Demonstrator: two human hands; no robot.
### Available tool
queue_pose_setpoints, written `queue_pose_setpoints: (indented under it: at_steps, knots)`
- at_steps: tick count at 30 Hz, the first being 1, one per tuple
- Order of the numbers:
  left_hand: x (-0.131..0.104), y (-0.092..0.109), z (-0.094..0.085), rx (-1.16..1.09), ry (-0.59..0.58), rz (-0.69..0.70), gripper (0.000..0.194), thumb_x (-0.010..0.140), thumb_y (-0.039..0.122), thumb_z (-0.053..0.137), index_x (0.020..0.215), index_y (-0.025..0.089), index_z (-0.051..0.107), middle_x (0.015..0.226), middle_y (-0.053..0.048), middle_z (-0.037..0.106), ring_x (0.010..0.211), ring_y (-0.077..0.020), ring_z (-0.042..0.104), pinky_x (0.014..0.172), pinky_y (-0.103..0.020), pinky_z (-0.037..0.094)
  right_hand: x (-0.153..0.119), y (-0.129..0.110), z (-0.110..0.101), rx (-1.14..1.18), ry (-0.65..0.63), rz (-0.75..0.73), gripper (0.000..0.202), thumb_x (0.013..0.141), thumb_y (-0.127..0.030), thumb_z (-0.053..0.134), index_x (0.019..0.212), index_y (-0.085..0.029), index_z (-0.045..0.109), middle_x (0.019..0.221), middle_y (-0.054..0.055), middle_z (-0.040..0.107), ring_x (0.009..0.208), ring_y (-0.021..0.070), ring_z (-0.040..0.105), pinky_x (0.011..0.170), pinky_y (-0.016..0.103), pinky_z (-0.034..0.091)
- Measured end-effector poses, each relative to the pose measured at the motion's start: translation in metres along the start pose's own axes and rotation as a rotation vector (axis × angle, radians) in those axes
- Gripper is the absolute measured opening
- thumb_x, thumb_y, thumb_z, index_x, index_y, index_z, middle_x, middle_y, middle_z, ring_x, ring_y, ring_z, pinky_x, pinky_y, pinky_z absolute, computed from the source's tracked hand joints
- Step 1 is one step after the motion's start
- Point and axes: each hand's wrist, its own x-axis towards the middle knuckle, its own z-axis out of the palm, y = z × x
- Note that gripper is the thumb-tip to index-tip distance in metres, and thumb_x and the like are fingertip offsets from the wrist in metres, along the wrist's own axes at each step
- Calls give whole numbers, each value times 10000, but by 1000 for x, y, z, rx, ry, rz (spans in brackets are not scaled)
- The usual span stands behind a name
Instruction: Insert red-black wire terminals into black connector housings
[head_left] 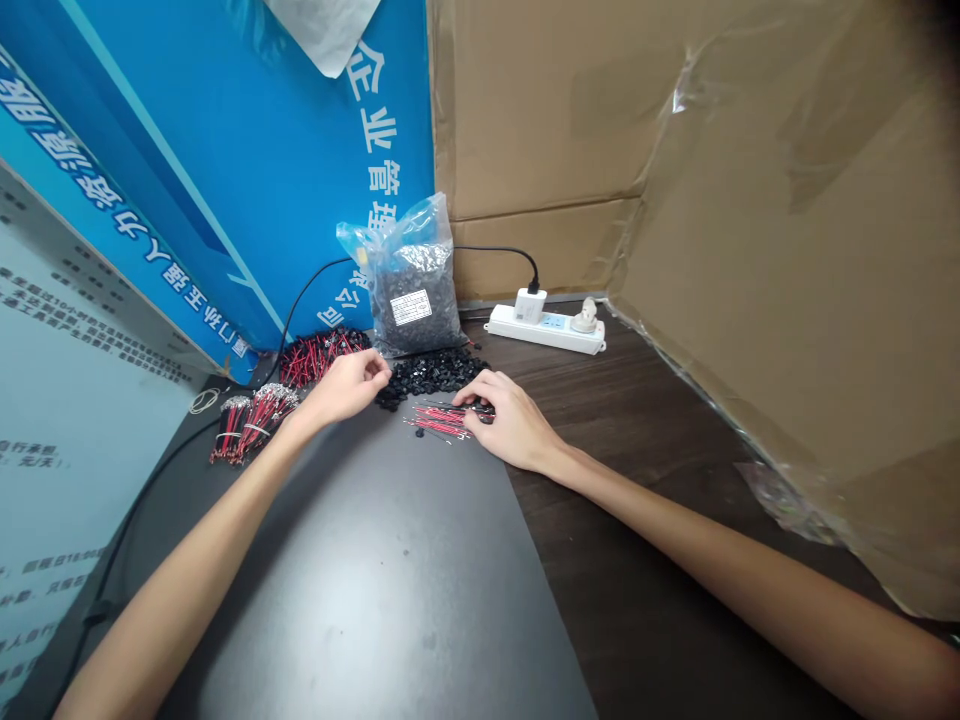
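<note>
My left hand (352,385) is closed in a pinch at the left edge of a pile of small black parts (431,372); whatever its fingertips hold is too small to make out. My right hand (504,418) curves over the right end of a loose row of red and black wires (439,418), its thumb and fingers apart around the wire ends. Behind my left hand lies a heap of red and black wires with black ends (319,357). Two banded wire bundles, one of them here (259,420), rest left of my left forearm.
A clear bag of black parts (416,300) stands behind the pile. To its right is a white power strip (546,328) with plugs. Cardboard (787,250) walls the right side, a blue panel (225,150) the back left. A black cable runs along the left.
</note>
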Motion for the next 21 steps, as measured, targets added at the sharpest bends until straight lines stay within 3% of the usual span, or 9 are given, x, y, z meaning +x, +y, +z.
queue_pose_setpoints:
  at_steps: [4,7,14,21]
  knots:
    - [-3,4,5,99,46,76,214,909,311,453,883,183,622,896,-77,714,821,-229,650,750,-331,461,-1,-3,-2,-22,-24,-20,198,768,-104,582,897,-225,674,915,45,668,912,235,606,867,396,493]
    - [-2,-1,3,105,119,2,202,922,291,434,887,182,600,901,-91,710,820,-233,656,737,-332,458,-1,-4,-2,-10,-4,-34,194,772,-107,582,902,-226,663,934,47,669,920,235,610,873,392,498]
    - [-1,-6,11,65,72,-157,124,904,241,453,890,191,566,825,-68,708,752,-209,665,707,-311,459,-1,-2,2,-102,54,24,162,876,-156,550,965,-218,670,1024,76,666,1009,257,600,910,423,494]
    - [-2,6,21,-24,70,-47,149,902,241,447,869,185,581,863,-70,717,788,-210,666,748,-320,483,0,-4,1,-58,8,-6,122,881,-154,550,896,-210,658,960,62,695,926,234,626,856,386,494]
